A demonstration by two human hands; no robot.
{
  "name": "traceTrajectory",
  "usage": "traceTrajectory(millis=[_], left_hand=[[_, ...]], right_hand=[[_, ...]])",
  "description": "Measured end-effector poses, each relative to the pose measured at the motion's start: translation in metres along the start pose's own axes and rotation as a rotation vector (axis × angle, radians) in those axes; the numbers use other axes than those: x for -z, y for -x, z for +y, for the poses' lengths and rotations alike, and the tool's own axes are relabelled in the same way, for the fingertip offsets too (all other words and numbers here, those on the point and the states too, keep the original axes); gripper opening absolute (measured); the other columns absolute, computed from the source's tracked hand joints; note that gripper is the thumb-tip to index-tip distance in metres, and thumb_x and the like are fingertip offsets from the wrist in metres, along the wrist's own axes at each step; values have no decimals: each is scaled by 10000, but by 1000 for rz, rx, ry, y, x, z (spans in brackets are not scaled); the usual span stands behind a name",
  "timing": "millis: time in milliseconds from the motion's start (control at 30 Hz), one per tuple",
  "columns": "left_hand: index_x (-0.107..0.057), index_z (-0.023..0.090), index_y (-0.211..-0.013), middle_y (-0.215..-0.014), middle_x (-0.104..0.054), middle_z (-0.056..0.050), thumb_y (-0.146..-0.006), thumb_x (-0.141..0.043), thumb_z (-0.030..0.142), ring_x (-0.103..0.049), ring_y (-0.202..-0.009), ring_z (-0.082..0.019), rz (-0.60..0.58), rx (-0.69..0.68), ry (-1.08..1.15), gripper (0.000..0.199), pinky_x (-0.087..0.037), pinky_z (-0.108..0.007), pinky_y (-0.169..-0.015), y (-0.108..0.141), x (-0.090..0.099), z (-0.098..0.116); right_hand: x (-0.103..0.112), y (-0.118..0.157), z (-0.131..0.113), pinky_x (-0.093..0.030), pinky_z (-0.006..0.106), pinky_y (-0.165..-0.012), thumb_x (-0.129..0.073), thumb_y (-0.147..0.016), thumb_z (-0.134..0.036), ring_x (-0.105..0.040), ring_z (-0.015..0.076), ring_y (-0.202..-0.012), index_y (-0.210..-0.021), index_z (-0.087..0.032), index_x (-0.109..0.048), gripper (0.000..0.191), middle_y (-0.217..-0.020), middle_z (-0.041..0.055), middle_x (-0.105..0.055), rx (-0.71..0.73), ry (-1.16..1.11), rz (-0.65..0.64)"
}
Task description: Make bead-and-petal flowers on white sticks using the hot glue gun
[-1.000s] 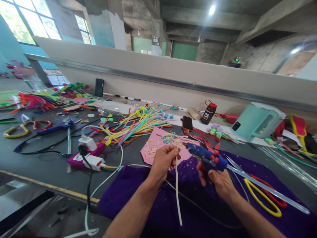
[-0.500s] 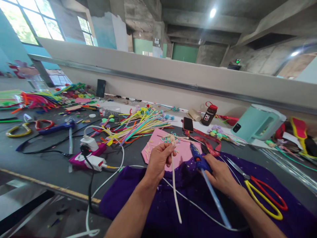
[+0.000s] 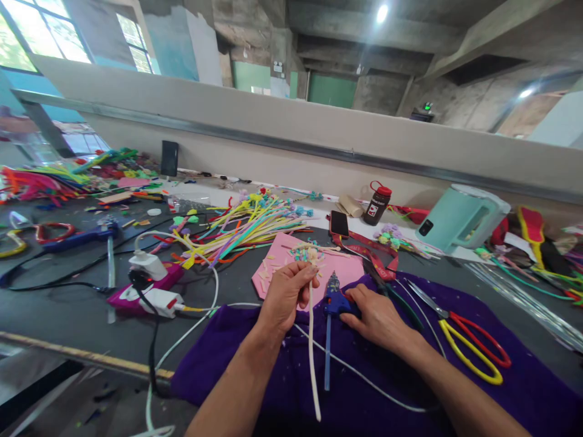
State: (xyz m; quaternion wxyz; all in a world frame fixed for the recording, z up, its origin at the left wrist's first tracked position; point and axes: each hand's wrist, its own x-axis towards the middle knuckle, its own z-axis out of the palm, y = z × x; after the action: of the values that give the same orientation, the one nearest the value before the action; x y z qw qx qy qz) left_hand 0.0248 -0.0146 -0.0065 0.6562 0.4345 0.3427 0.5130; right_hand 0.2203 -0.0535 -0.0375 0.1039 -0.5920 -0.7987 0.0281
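My left hand [image 3: 286, 296] pinches a cream fuzzy stem [image 3: 312, 352], like a pipe cleaner, just below a small cream cluster [image 3: 312, 256] at its top. The stem's long tail hangs down over purple cloth [image 3: 218, 358]. With its fingers around the handle side, my right hand [image 3: 376, 314] holds a blue hot glue gun [image 3: 336, 301]. The gun's nozzle points away from me, and a clear glue stick [image 3: 327, 358] sticks out behind. Beyond both hands lies a pink board [image 3: 268, 258] scattered with cream and teal bits.
Scissors [image 3: 473, 346] lie on the cloth at the right, near dark-handled pliers [image 3: 403, 303]. A pile of coloured stems [image 3: 246, 230] spreads behind the board. To the left sit a purple power strip [image 3: 170, 280] and another glue gun [image 3: 82, 235]. A white cable [image 3: 364, 373] crosses the cloth.
My right hand has brought the glue gun left, closer to the stem, and turned it more upright in view. The left hand still pinches the stem. The whole view has shifted slightly.
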Motion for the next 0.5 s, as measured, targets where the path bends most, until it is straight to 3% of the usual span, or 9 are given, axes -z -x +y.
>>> traceTrajectory(millis=[100, 167, 333, 500], left_hand=[[-559, 135, -583, -435, -504, 42, -665, -620, 360, -319, -282, -7, -34, 19, 11, 247, -212, -134, -279, 2, -2, -2], [-555, 134, -569, -420, -491, 43, -675, -614, 363, -324, -285, -9, -61, 28, 8, 259, -221, -131, -283, 3, -4, -3], [-551, 135, -577, -386, -449, 54, -697, -604, 362, -318, -283, -12, -89, 64, 14, 262, -224, -124, -284, 6, -7, -5], [-550, 137, -605, -416, -471, 51, -716, -592, 356, -319, -290, -9, -99, 75, 15, 249, -228, -121, -287, 7, -7, -5]], right_hand=[[12, 2, -1, -411, 315, -724, -546, -765, -356, -550, 221, -860, -1040, -188, -540, 322, -958, 89, -575, 20, -55, 114], [22, 1, -5, -420, 303, -712, -519, -787, -293, -560, 197, -821, -980, -195, -572, 223, -918, 69, -597, 24, -233, 187], [39, -15, -24, -409, 216, -492, -529, -775, -282, -520, 110, -548, -841, -168, -594, 147, -655, -9, -579, -104, -923, 133], [39, -32, -35, -363, 187, -413, -614, -714, -317, -486, 91, -501, -865, -155, -585, 223, -623, -21, -555, -160, -1283, 175]])
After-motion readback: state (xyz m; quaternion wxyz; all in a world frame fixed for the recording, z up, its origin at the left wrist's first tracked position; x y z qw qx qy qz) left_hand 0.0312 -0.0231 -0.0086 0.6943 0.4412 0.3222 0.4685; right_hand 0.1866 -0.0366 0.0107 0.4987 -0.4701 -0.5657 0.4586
